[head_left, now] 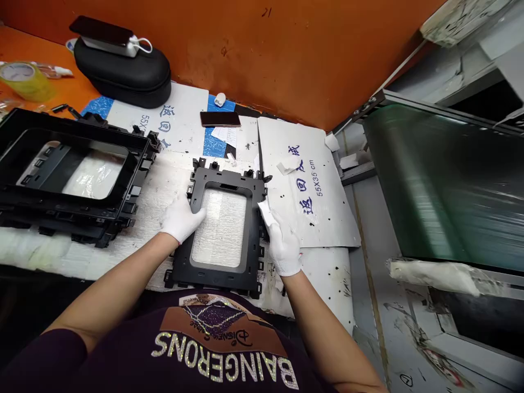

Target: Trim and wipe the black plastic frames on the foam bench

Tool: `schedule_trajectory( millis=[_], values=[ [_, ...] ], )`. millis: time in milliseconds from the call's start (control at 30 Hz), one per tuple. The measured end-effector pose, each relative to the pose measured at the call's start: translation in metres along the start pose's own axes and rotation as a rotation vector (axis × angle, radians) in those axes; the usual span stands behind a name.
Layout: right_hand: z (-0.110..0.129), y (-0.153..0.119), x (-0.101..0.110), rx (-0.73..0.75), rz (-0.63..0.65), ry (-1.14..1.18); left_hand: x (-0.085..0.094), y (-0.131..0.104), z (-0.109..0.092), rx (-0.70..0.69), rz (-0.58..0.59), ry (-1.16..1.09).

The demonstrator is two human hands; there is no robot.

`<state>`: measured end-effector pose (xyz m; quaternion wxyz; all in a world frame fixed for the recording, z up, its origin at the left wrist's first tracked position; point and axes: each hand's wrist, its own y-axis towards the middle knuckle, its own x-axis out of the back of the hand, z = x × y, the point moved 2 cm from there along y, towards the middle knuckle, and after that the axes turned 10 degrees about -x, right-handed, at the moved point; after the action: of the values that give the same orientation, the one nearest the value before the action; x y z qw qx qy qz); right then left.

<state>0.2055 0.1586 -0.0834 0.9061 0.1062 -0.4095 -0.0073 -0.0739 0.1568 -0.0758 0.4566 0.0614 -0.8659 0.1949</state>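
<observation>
A black plastic frame with a large rectangular opening lies flat in front of me, clips along its edges. My left hand, in a white glove, grips the frame's left side, its thumb over the inner edge and the other fingers partly hidden. At the right side, my gloved right hand is closed on a folded white wipe, held against or just beside the frame's edge. Whether that hand also touches the frame is hard to make out.
Stacked black frames stand at the left. Behind are a black case with a phone and power bank on top, a roll of tape, and another phone. Marked white sheets cover the right side; a green conveyor belt runs beyond.
</observation>
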Motion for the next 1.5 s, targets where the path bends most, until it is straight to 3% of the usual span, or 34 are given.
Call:
schedule_trajectory(
  millis=[100,267,500,800,900,1000,1100,1200,1267,1500],
  values=[
    [-0.006,-0.007,-0.008,-0.057,-0.052,0.025,0.001,0.004,-0.003,0.014,0.021,0.081],
    [-0.009,-0.021,-0.014,-0.003,-0.128,0.062,0.004,-0.013,-0.006,-0.022,-0.082,0.143],
    [0.001,-0.037,-0.001,0.175,-0.194,0.009,0.016,-0.038,-0.011,-0.082,-0.219,0.233],
    [0.007,-0.037,0.010,0.208,-0.201,-0.039,0.018,-0.040,-0.011,-0.075,-0.228,0.237],
    [0.007,-0.021,0.014,0.255,-0.204,0.005,0.015,-0.035,-0.010,-0.065,-0.196,0.228],
    [0.007,0.015,0.016,0.331,-0.161,0.005,0.010,-0.026,-0.009,-0.034,-0.140,0.198],
    [0.009,0.061,0.003,0.380,0.006,-0.104,0.006,-0.015,-0.007,-0.006,-0.073,0.159],
    [0.011,0.091,-0.018,0.337,0.209,-0.263,0.003,-0.007,-0.006,0.031,0.004,0.120],
    [0.011,0.098,-0.031,0.308,0.262,-0.350,0.002,-0.004,-0.005,0.031,0.027,0.103],
    [0.018,0.103,-0.063,0.333,0.262,-0.389,-0.002,0.000,0.002,-0.021,0.025,0.113]
  ],
)
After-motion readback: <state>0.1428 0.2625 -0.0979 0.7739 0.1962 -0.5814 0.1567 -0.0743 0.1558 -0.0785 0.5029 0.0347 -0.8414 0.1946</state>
